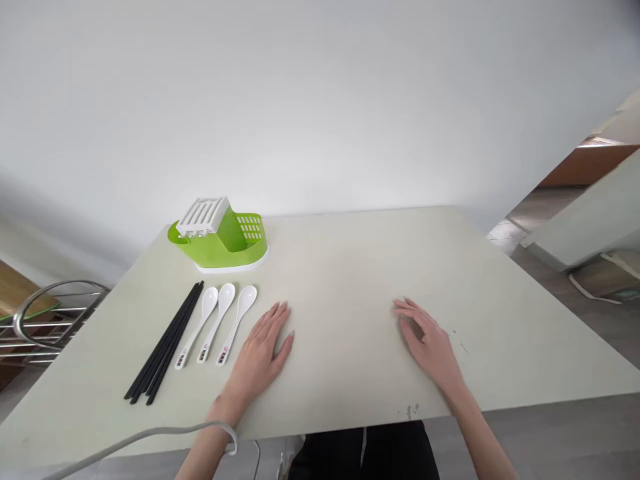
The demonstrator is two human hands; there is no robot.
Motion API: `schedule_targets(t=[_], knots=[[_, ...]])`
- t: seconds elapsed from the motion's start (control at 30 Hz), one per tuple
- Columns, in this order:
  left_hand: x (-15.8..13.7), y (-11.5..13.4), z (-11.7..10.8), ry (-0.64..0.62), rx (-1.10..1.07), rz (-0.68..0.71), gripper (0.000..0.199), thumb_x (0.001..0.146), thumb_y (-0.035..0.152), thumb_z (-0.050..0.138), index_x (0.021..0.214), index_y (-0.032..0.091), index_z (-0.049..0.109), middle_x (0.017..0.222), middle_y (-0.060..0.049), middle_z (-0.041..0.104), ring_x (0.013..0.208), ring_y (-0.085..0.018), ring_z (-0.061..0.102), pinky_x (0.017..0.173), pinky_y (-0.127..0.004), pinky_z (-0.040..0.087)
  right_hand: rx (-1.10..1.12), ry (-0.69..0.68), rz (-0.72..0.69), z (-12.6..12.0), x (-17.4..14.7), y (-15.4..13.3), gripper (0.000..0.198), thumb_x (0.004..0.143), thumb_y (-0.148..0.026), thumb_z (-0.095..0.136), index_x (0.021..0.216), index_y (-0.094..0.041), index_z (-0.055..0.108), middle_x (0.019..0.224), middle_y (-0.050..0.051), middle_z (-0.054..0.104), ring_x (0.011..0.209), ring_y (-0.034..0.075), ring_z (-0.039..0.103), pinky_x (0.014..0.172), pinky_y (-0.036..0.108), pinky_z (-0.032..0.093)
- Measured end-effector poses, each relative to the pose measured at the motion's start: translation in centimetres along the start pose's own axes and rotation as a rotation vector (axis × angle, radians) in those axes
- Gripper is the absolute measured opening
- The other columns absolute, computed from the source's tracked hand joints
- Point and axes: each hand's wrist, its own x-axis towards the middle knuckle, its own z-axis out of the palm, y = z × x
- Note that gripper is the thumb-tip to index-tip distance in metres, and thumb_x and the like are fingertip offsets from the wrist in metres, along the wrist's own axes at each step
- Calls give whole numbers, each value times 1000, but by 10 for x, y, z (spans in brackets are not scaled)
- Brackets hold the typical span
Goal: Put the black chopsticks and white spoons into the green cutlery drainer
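Note:
My left hand [261, 351] lies flat on the table with its fingers stretched out, holding nothing. Just left of it are three white spoons, the nearest spoon [237, 323] close beside my fingers but apart from them. Further left lies a bundle of black chopsticks [167, 343], slanting toward the front edge. My right hand [425, 343] rests on the tabletop to the right, fingers loosely extended and nothing in them. Behind the spoons stands a green utensil holder [215, 248] with a white slotted top [204, 215] and a white base.
The pale table [345, 267] reaches back to a white wall [320, 100]. A grey cable [145, 433] crosses the front left, over my left forearm. Beside the table's left edge is a metal rack [55, 320]. A doorway lies at the far right.

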Motion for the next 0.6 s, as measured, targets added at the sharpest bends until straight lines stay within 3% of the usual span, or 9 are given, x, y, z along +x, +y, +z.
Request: schedule_targets(t=[0.27,0.6], knots=[[-1,0,0,3,3,3,59,108,38,48,165,29,34,168,-5,44,159,-26,35,129,-51,38,2,-8,2,-1,0,0,31,104,-47,46,112,-31,71,142,4,70,149,30,50,99,49,59],[0,-1,1,-4,22,8,58,108,38,48,164,29,36,168,-6,44,159,-25,34,129,-50,38,17,-31,5,-1,-1,2,33,105,-48,45,117,-32,71,145,4,68,151,31,47,86,43,62]])
